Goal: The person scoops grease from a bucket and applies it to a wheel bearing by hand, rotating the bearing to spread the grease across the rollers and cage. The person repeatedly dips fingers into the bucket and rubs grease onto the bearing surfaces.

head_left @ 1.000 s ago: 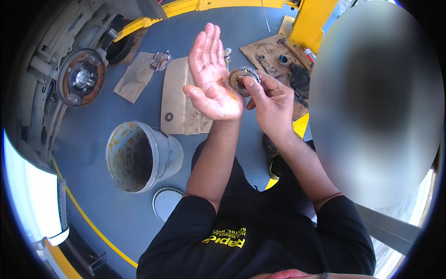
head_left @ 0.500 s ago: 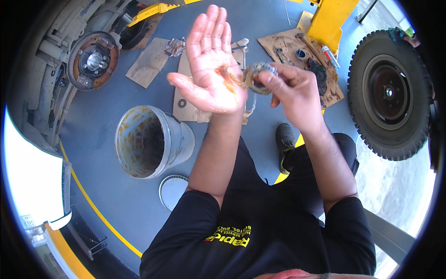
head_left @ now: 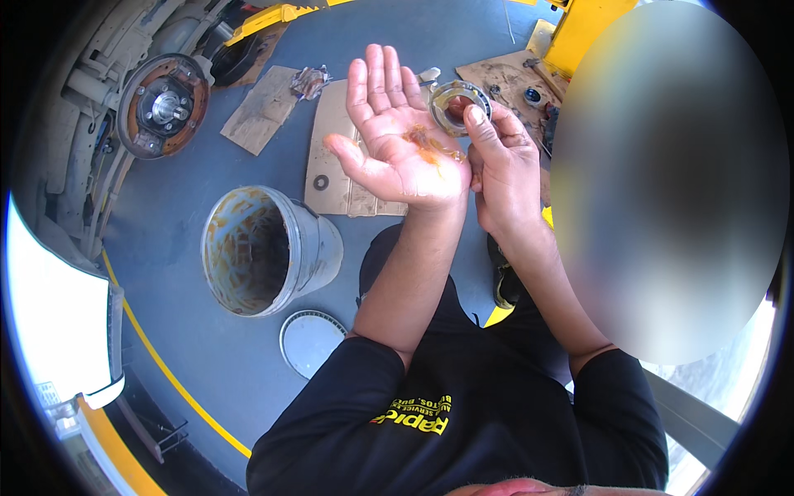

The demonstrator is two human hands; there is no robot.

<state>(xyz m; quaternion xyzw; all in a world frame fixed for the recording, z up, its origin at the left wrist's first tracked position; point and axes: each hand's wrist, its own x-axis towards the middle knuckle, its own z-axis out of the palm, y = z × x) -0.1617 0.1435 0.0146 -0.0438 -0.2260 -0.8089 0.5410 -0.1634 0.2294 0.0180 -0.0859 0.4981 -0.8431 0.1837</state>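
Note:
My left hand [head_left: 405,140] is turned palm up with its fingers stretched out. A smear of orange-brown grease [head_left: 432,149] lies across that palm. Beside it, my right hand [head_left: 506,161] pinches a ring-shaped wheel bearing [head_left: 460,107] between thumb and fingers. The bearing is tilted so that its round opening and the rollers along its rim show. It sits just above the greasy palm, near the left fingers. To the left below the hands stands a white bucket [head_left: 318,252] with grease streaks on its inner wall.
A round lid [head_left: 313,343] lies on the blue floor by the bucket. Flattened cardboard [head_left: 335,157] carries a small dark washer [head_left: 321,182]. At the upper left is an exposed brake assembly [head_left: 165,107]. A yellow lift post [head_left: 585,37] stands at the upper right; a blurred patch covers the right side.
Both hands have come lower, the left also moving right. My right hand has turned the bearing so its open ring faces up. The blurred patch now hides the tyre.

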